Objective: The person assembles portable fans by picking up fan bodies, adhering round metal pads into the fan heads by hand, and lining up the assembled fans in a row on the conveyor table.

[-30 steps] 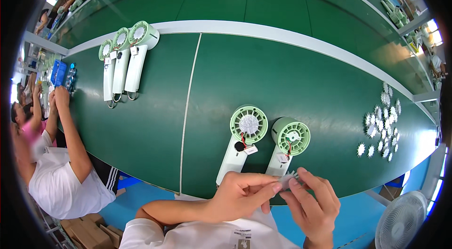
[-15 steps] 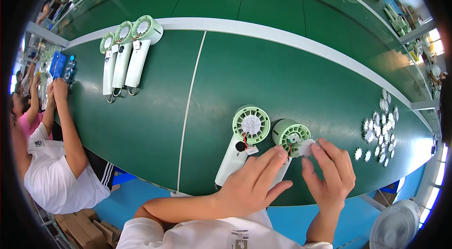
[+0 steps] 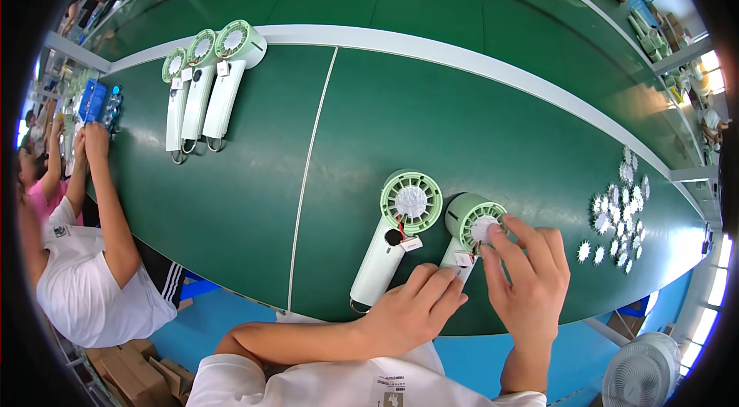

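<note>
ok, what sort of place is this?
Looks like a factory assembly line, probably for handheld fans: several fan bodies with exposed wires, a batch of loose toothed discs, and a co-worker at the same long green bench.

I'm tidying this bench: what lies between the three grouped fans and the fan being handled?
In the head view, a second fan lies between, close beside the handled fan; farther left, a pale line crosses the table.

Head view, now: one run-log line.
right hand: touching white disc at green fan head | left hand: over fan handle | second fan: alongside, silvery disc in place
</note>
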### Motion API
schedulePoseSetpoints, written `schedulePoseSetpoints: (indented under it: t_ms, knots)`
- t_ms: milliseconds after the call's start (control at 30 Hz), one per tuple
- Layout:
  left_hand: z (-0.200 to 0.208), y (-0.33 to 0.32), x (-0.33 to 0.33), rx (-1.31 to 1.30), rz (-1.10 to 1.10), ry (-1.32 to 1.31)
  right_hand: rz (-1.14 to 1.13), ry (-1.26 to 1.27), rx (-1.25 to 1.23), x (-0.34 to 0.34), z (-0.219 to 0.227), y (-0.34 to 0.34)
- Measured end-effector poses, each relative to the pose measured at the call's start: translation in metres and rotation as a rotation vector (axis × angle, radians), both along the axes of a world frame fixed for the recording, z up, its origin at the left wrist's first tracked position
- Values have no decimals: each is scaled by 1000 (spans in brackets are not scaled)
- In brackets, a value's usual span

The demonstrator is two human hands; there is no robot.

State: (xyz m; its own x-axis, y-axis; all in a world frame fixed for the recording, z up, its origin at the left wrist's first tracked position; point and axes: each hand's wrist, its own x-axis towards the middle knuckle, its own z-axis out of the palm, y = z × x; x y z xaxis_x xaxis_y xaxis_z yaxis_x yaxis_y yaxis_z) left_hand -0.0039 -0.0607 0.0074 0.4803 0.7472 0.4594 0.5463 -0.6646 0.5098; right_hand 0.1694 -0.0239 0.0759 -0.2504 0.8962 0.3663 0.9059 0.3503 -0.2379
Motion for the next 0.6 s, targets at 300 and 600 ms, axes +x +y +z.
schedulePoseSetpoints:
  t_ms: [300, 600]
  knots:
    - [-1, -2, 0, 7, 0, 12, -55, 23, -157, -9, 11, 5]
    - [-3, 2, -1, 72, -25, 29, -121, 172, -287, -5, 9, 5]
